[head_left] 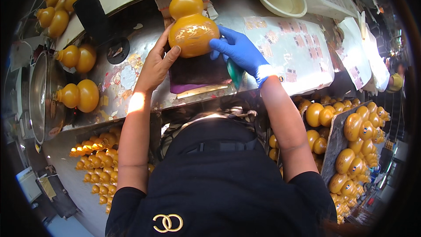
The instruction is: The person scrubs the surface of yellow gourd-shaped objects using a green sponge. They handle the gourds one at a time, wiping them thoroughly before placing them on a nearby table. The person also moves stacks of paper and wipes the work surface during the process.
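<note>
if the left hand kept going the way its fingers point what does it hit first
The left hand already touches the yellow gourd-shaped bottle; its fingers point up along that bottle's side, so it would likely press into the bottle first.

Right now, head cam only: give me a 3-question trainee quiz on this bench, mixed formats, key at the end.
1. True or false: both hands on the amber gourd-shaped bottle are gloved.
2. Multiple choice: what lies under that bottle? A) a dark pad B) a wire rack C) a glass plate
3. Fill in: the crate of loose bottles at the lower left holds bottles of the colour ____.

Key
1. False: the right hand wears a blue glove, the left hand is bare.
2. A: the dark pad sits on the metal bench.
3. Amber, the same as the bottle being held.
</note>
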`<state>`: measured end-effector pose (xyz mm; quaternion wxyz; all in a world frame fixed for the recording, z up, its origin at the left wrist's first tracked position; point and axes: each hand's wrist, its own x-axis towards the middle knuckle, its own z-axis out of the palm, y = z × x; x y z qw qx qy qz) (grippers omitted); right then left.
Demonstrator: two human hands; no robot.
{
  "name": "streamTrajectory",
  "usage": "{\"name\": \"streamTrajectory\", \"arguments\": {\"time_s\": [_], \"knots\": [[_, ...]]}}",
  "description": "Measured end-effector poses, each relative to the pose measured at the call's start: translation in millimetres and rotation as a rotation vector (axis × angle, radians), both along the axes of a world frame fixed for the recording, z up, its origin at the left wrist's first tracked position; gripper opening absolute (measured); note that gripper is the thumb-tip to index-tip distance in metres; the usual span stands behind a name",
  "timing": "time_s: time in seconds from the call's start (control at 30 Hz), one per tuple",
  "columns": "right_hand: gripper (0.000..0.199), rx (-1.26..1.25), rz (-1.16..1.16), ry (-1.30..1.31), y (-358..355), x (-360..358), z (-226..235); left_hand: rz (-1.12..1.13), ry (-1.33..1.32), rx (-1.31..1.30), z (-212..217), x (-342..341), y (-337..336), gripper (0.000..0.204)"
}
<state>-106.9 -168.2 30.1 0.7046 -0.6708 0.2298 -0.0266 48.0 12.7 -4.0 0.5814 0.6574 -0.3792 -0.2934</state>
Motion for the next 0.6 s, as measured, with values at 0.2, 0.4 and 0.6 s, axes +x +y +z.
{"name": "streamTrajectory", "arguments": {"time_s": [0.2,0.4,0.6], "knots": [[0.062,-0.083,-0.008,-0.002,5.4,3.2,0.8,-0.018,0.035,-0.036,5.2,-5.8,-5.0,0.081],[0.066,0.133,-0.053,0.198,-5.3,5.4,3.5,0.036,0.251,-0.144,11.9,-2.6,-8.9,0.078],[0.068,-0.024,-0.112,0.099,6.2,14.0,-1.7,0.143,0.207,-0.057,18.6,-22.9,-28.9,0.067]]}}
